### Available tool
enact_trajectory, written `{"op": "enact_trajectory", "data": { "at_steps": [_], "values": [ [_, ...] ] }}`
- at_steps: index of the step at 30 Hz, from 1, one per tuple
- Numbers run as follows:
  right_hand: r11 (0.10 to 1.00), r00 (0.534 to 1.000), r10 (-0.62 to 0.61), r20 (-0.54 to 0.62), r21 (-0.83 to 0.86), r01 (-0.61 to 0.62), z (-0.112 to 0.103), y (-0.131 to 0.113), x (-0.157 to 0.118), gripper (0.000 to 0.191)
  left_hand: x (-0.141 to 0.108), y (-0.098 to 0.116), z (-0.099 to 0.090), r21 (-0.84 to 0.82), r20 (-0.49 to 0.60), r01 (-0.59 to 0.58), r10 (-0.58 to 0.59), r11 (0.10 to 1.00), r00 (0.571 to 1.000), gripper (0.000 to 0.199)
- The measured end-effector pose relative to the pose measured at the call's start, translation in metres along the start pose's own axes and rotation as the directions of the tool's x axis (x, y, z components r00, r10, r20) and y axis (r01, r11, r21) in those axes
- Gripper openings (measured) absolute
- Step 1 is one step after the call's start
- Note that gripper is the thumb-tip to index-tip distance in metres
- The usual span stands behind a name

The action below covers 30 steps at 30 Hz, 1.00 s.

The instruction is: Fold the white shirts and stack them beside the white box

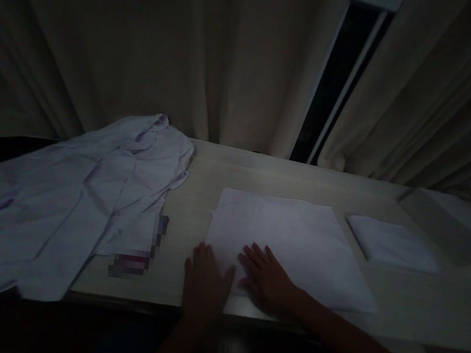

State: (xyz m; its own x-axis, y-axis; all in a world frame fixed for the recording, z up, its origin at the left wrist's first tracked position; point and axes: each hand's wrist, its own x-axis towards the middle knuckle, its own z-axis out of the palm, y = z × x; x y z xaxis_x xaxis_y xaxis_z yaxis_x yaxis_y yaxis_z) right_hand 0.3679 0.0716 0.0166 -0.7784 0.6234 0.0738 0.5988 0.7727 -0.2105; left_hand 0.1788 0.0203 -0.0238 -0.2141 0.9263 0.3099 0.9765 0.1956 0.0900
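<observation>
A white cloth (pixel 285 223), folded into a flat rectangle, lies on the pale table in front of me. My left hand (pixel 205 280) rests at its near left corner, fingers stretched out, partly on the cloth and partly on the tabletop. Flat on the cloth near its front edge lies my right hand (pixel 264 276), fingers apart and palm down. Neither hand grips anything. To the left, a white collared garment (pixel 131 180) is spread out, wrinkled, over the table and past its front edge. A smaller folded white cloth (pixel 394 243) sits to the right.
The pale table (pixel 262 168) runs across the view, its front edge just below my hands. A white box-like object (pixel 450 225) stands at the far right. Beige curtains (pixel 251 57) hang behind, with a dark window gap (pixel 344 75). A blurred patch (pixel 134 250) covers something near the garment.
</observation>
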Motion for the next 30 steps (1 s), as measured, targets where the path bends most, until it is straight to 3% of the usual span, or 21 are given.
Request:
{"op": "enact_trajectory", "data": {
  "at_steps": [3,7,11,22,27,30],
  "values": [
    [0.999,0.999,0.042,0.006,-0.007,-0.042,-0.001,0.010,-0.036,0.060,0.001,0.002,0.000,-0.005,-0.005,-0.003,0.003,1.000,1.000,0.086],
    [0.996,0.995,0.094,-0.019,-0.004,-0.094,0.003,0.019,-0.039,0.061,0.001,0.002,-0.001,0.016,0.000,-0.025,0.025,1.000,1.000,0.088],
    [0.982,0.981,0.187,-0.049,-0.021,-0.188,0.007,0.044,-0.012,0.065,0.000,0.002,-0.001,0.024,0.002,-0.026,0.026,0.999,1.000,0.087],
    [0.915,0.918,0.392,-0.061,-0.078,-0.396,0.003,0.152,0.105,0.070,0.002,0.002,0.000,0.003,0.033,-0.009,0.009,1.000,0.999,0.085],
    [0.882,0.882,0.456,-0.119,-0.072,-0.466,0.007,0.176,0.124,0.069,0.001,0.005,-0.003,0.027,0.048,0.009,-0.010,1.000,0.999,0.084],
    [0.877,0.878,0.465,-0.112,-0.076,-0.474,-0.001,0.175,0.128,0.070,0.001,0.005,-0.004,0.028,0.068,0.010,-0.012,1.000,0.998,0.085]
  ]
}}
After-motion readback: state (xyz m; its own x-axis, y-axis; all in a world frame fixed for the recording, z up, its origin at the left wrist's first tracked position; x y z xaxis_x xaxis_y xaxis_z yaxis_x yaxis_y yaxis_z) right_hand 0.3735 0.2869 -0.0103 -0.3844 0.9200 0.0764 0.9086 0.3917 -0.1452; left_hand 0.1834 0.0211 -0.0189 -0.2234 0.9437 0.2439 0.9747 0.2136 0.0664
